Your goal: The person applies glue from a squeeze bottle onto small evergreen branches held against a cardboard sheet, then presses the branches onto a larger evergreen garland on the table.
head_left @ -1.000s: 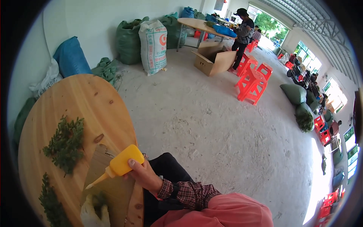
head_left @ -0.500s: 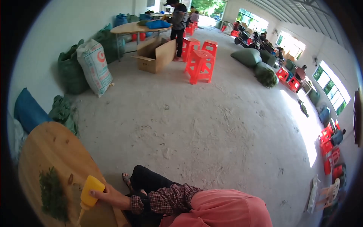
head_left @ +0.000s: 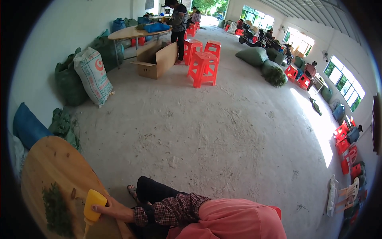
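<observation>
My right hand (head_left: pixel 114 209) is closed around a yellow squeeze bottle (head_left: pixel 95 200), its pale nozzle pointing down at the lower edge of the view. Beneath the bottle lies a round wooden table (head_left: pixel 51 159). On the tabletop, left of the bottle, rests a bunch of green leafy sprigs (head_left: pixel 57 209). A plaid sleeve (head_left: pixel 175 209) covers my right forearm, which reaches in across my dark-trousered knee. My left hand is out of view.
Filled sacks (head_left: pixel 93 75) lean along the left wall. An open cardboard box (head_left: pixel 156 61) and red stools (head_left: pixel 203 68) stand ahead, with a person (head_left: pixel 178 24) beside them. Large green bundles (head_left: pixel 262 63) lie farther right. A light-coloured chair (head_left: pixel 347 196) is at the right.
The view has shifted slightly, so the far scene sits a little more to the left. My right hand keeps its grip on the yellow bottle, which appears slightly lower.
</observation>
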The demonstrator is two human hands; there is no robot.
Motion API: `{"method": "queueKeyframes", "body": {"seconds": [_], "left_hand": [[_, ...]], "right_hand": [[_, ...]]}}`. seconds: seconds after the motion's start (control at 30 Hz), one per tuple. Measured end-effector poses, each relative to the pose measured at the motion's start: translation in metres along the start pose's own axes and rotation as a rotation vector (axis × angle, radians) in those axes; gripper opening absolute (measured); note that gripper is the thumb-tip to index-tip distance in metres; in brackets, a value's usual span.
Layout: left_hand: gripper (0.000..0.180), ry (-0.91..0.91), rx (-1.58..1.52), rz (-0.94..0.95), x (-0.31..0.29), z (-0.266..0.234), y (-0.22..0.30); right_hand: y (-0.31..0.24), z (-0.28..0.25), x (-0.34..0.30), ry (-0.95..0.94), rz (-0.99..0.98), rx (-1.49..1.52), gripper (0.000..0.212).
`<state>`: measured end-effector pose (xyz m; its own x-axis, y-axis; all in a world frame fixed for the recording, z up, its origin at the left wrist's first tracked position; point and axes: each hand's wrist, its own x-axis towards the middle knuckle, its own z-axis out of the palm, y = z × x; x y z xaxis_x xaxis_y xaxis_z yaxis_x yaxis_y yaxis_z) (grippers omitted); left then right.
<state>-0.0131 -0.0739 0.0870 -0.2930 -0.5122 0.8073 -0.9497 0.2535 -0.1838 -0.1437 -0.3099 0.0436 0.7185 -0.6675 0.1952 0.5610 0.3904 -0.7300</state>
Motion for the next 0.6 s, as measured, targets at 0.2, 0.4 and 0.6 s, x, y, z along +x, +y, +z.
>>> {"method": "queueKeyframes", "body": {"seconds": [0.2,0.4,0.6], "left_hand": [[0.036,-0.838,0.203,-0.902,0.043,-0.011,0.036],[0.037,-0.694,0.500,-0.885,0.023,-0.002,0.043],[0.035,-0.079,0.013,-0.107,-0.001,0.021,-0.022]], "right_hand": [[-0.005,-0.018,-0.002,0.031,-0.018,-0.042,0.040],[-0.008,-0.012,-0.003,0.035,-0.006,-0.033,0.039],[-0.014,0.001,0.002,-0.065,0.093,-0.008,0.048]]}}
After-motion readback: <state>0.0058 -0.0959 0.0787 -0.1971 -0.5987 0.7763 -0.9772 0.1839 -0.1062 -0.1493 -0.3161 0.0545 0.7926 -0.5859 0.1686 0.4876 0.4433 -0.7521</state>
